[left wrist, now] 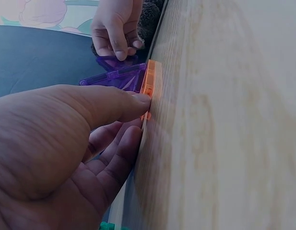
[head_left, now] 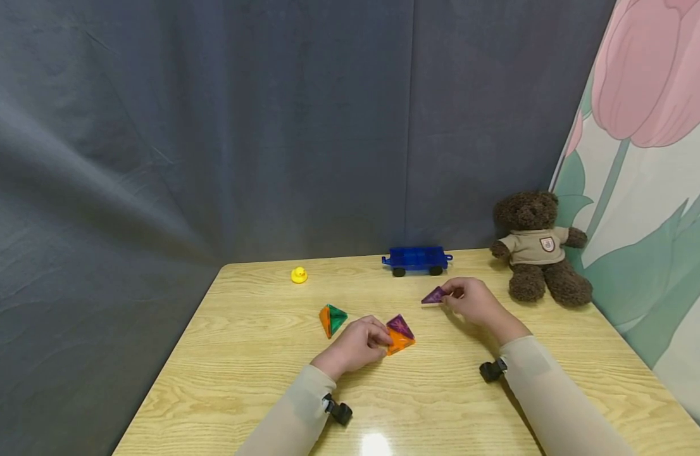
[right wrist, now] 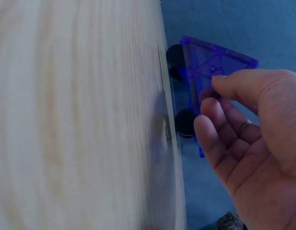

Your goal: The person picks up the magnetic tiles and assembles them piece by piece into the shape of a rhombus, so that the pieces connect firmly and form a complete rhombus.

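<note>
My right hand pinches a purple triangular magnetic tile between thumb and fingers, raised off the tabletop. At the middle of the table, an orange magnetic tile lies with a second purple triangular tile tilted up along its far edge. My left hand holds the orange tile at its left side, the thumb on its edge in the left wrist view. Left of that hand stands a small piece of joined green and orange triangular tiles.
A blue toy wagon with black wheels stands at the table's back edge. A yellow rubber duck sits at the back left. On the right, a brown teddy bear in a beige shirt sits by the wall. The wooden table runs beneath both arms.
</note>
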`<state>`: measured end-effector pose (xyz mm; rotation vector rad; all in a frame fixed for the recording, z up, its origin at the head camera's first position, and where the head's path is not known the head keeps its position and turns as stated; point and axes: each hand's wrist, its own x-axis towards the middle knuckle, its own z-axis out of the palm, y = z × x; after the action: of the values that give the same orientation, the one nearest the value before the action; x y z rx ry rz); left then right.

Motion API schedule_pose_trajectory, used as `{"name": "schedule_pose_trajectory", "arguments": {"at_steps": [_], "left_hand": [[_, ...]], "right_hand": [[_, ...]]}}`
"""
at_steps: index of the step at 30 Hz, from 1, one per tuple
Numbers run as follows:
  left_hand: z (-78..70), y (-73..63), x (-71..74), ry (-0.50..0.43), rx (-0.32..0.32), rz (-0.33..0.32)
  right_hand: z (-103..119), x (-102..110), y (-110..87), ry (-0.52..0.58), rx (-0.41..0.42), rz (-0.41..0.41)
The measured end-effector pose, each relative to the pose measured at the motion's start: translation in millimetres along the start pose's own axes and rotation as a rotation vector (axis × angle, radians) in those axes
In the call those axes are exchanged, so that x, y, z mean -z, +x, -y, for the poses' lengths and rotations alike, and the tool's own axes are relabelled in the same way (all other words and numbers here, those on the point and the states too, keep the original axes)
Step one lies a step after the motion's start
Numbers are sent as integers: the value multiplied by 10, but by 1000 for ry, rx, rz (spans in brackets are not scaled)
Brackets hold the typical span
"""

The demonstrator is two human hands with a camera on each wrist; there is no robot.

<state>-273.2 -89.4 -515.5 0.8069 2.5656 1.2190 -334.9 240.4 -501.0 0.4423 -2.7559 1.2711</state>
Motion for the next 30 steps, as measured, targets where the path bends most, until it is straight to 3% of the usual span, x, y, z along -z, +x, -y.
{"name": "schedule_pose_trajectory", "arguments": {"at_steps": [21,30], "left_hand": [[-10,21,10,16,-4,3],[-12,22,9,17,-11,5]], "right_hand": [[303,66,-111,23,58,-127],[459,104,-139,35,73,-129]]}}
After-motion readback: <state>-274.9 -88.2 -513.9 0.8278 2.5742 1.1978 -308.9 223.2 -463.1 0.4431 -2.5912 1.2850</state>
